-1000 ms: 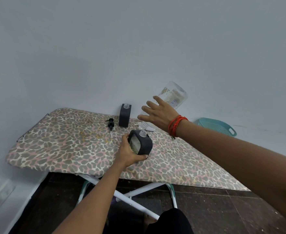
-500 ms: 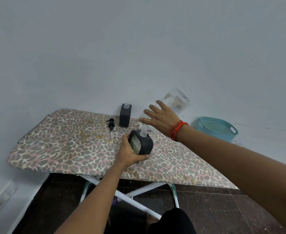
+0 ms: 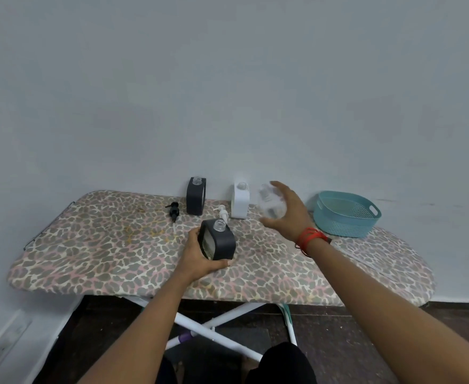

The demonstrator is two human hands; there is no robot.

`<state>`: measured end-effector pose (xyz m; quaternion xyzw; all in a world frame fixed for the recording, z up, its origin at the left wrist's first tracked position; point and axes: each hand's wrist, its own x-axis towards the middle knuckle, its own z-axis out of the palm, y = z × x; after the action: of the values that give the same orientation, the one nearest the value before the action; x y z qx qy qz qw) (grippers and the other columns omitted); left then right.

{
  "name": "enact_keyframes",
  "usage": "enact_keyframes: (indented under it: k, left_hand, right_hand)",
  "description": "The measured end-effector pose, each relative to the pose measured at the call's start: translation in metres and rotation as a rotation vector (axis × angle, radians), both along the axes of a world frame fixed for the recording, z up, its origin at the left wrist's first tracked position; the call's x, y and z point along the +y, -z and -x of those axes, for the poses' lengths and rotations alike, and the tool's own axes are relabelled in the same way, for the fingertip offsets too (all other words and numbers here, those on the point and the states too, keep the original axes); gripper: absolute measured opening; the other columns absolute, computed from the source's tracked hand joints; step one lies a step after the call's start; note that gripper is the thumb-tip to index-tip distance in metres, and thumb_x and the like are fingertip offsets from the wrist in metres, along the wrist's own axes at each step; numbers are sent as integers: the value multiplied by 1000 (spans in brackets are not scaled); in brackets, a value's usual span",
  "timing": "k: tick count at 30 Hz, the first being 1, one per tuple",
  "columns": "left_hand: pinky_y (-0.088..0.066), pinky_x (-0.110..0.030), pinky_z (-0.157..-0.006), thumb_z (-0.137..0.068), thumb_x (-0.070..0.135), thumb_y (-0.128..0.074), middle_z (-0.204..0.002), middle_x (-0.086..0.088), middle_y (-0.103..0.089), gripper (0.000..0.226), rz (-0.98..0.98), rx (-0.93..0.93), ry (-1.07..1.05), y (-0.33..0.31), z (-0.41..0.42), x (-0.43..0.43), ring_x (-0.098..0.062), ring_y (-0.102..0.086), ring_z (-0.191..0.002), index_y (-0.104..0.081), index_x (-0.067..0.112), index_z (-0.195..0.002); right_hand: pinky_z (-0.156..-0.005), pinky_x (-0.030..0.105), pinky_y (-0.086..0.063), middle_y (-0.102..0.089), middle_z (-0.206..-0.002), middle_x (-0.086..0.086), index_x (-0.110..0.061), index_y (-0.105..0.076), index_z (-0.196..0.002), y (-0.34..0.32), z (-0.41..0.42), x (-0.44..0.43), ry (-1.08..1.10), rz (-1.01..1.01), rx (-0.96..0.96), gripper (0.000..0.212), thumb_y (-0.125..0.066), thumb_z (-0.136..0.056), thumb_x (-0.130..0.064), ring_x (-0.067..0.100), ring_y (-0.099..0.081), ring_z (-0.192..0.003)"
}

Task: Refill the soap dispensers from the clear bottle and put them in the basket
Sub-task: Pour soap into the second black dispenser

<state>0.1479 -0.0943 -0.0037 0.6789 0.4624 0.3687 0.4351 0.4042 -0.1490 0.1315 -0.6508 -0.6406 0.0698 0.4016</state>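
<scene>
Dark grey square soap dispenser [image 3: 220, 245], its neck uncapped, stands well left of the teal plastic basket [image 3: 338, 227]; I see the left hand [image 3: 200, 260] wrapped round its side. The right hand [image 3: 291, 217], fingers curled, grips the blurred clear plastic bottle [image 3: 269, 202] just left of the basket.

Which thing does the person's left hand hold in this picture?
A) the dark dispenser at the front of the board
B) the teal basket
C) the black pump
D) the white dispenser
A: the left hand grips the dark dispenser at the front, while the white dispenser stands untouched at the back.
</scene>
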Motion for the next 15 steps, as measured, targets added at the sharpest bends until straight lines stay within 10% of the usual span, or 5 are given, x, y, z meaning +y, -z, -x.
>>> enact_keyframes:
  k: [9, 15]
  left_hand:
    - [-46, -31, -104, -66, 24, -98, -127, 28, -51, 102, 7, -107, -144, -5, -5, -44, -4, -55, -121, -39, 26, -150]
    - [-52, -34, -91, -77, 30, -89, -124, -3, -69, 74, -81, -75, -522, -8, -53, -86, -21, -66, -111, -55, 18, -142]
  right_hand:
    - [-96, 13, -40, -44, -135, -12, -27, -39, -139, 48, -47, -37, 168, -172, 512, 84, -90, -72, -29, 10, -49, -121]
    - [-98, 23, -39, -47, -133, -10, -25, -41, -139, 67, -61, -50, 224, -163, 487, 77, -87, -77, -25, 9, -48, -117]
